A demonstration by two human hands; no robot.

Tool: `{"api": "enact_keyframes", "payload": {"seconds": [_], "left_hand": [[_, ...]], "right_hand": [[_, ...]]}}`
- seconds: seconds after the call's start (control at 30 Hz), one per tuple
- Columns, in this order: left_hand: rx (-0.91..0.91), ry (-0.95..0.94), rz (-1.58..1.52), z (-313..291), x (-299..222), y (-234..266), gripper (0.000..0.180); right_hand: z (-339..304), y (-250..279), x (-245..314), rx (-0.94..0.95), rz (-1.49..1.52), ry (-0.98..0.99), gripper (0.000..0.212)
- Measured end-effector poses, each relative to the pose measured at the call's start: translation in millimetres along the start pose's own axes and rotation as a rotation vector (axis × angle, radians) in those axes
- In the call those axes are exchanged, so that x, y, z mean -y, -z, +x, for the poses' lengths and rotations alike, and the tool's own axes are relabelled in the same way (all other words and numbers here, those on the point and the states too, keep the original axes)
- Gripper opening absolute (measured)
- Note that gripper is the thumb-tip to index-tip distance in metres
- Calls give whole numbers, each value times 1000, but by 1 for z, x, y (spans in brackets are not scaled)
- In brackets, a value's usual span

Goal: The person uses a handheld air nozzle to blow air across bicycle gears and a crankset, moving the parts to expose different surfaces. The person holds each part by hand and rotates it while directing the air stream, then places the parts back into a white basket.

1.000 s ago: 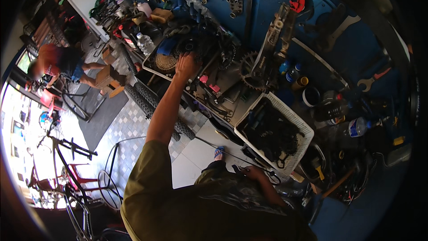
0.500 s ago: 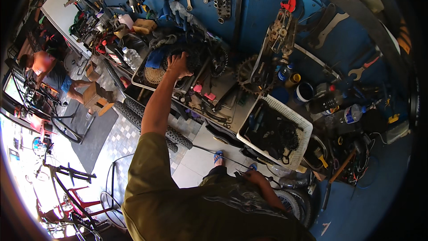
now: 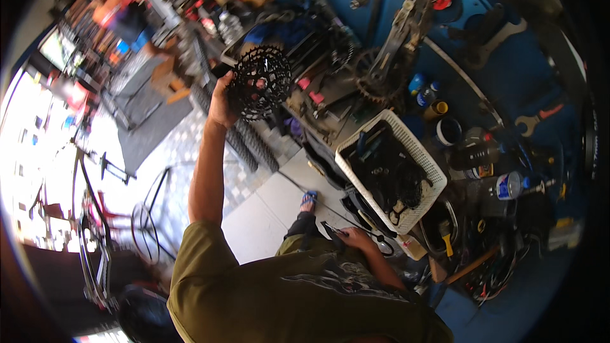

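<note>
A black bicycle cassette (image 3: 274, 67) is raised in front of the workbench, gripped at its left rim by my left hand (image 3: 220, 105). Some of my fingers are behind its sprockets and show only through the gaps. Low near my waist, my right hand (image 3: 356, 239) is closed around a dark slim object (image 3: 332, 231), whose kind I cannot make out. Just above that hand, a white plastic basket (image 3: 437, 174) holds dark parts and tools on the bench.
A crank with a toothed chainring (image 3: 375, 82) stands by the blue tool wall. Bottles and jars (image 3: 448, 131) sit right of it. A yellow-handled brush (image 3: 446, 236) lies below the basket. Tyres (image 3: 251, 146) lean under the bench. Another person (image 3: 124, 19) bends at the far left.
My left hand has lifted the black cassette off the tray on the bench and brought it nearer and lower. My right hand stays low by my waist. The whole view has shifted.
</note>
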State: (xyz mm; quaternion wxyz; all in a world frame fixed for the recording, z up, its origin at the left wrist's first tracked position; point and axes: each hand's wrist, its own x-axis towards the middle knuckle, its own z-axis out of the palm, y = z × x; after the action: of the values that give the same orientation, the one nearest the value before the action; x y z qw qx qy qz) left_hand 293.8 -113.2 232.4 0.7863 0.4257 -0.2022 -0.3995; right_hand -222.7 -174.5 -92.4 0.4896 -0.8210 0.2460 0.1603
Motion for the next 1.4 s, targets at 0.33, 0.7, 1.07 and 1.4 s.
{"api": "enact_keyframes", "payload": {"seconds": [0.33,0.7,1.07,1.4], "left_hand": [[-727,125,-156,-317,196,52,50],[-1066,84,-231,-513,296,91,45],[-1047,235,-53,-609,292,115,41],[-1073,172,-15,-617,288,113,43]], "right_hand": [[-30,1,-4,58,-315,114,42],[-52,-104,195,492,-577,208,42],[-74,-203,216,285,-613,179,44],[-74,-214,217,335,-662,148,45]]}}
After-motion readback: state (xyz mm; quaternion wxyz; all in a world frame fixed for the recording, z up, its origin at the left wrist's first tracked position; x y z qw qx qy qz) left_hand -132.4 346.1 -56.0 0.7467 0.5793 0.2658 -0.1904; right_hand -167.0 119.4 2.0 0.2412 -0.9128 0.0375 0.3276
